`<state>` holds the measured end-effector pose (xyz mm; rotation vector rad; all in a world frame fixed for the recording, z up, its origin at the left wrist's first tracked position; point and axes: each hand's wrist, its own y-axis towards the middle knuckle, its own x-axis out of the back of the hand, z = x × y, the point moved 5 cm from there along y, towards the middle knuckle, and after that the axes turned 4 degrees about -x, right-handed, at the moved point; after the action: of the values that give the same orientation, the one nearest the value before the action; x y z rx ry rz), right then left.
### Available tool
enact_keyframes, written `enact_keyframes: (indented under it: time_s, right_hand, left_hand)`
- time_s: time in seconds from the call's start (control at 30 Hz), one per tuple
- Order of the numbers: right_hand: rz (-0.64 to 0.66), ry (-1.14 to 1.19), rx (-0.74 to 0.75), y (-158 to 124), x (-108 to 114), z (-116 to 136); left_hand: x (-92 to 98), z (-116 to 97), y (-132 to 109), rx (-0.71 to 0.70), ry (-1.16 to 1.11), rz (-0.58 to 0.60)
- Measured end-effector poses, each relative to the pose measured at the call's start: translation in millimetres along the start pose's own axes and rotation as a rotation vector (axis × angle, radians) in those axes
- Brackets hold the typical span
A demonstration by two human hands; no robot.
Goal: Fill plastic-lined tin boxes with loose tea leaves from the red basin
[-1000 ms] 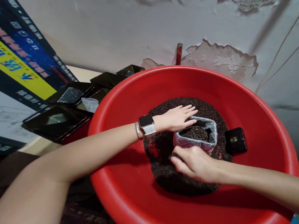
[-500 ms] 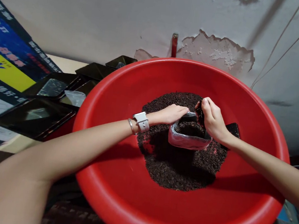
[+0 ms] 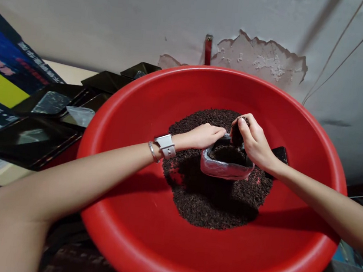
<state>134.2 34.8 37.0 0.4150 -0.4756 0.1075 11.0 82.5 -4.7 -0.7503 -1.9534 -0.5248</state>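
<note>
Left hand (image 3: 206, 135): fingers are curled together on the left rim of the lined box (image 3: 223, 169).
Right hand (image 3: 254, 142): fingertips are clamped on a pinch of tea leaves (image 3: 236, 135), held over the box mouth.
Lined box: set on the loose tea heap (image 3: 213, 201) at the middle of the red basin (image 3: 163, 238) (nearly full).
Black lid (image 3: 281, 154): lies just right of the box.
Risk: leaves could be scattered past the mouth if the rim slips, and the box could be tipped on the soft heap.
</note>
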Motion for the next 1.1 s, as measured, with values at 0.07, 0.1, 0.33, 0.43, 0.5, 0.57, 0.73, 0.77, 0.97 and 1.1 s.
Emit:
enact_keyframes:
  time_s: [0.07, 0.1, 0.33, 0.43, 0.5, 0.57, 0.73, 0.77, 0.97, 1.1]
  right_hand:
    - [0.01, 0.007, -0.007, 0.4, 0.3, 1.1]
    - [0.032, 0.017, -0.018, 0.6, -0.2, 1.5]
    - [0.161, 0.024, -0.061, 0.7, -1.8, 5.3]
    - [0.177, 0.017, -0.072, 1.1, -1.7, 3.8]
    - [0.168, -0.017, -0.065, 1.7, -1.0, 2.6]
    - [0.16, -0.081, -0.047, 2.0, -0.8, 2.1]
    - [0.22, -0.205, 0.039, -0.9, -5.0, 8.4]
    - [0.234, -0.207, 0.061, -2.3, -5.9, 11.2]
    - [0.237, -0.241, 0.219, -16.1, -7.7, 35.3]
    - [0.551, -0.191, 0.274, -37.9, -30.9, 45.2]
  left_hand:
    - [-0.2, 0.8, 0.0, -0.003, 0.014, 0.0]
    - [-0.5, 1.2, 0.2, -0.008, 0.018, -0.001]
    - [-0.2, 2.7, 0.3, -0.005, 0.051, -0.007]
    - [0.7, 1.0, -0.3, -0.009, 0.07, 0.0]
    - [0.5, 1.3, -0.2, -0.004, 0.078, 0.003]
    - [-0.2, 2.7, 0.3, 0.004, 0.069, 0.002]
    - [-1.7, 5.1, 1.4, 0.023, 0.032, 0.018]
    - [-1.5, 4.9, 1.3, 0.024, 0.035, 0.022]
    - [0.8, 0.9, 1.3, -0.011, 0.072, 0.014]
    - [1.6, -2.4, 1.1, -0.028, 0.1, 0.01]
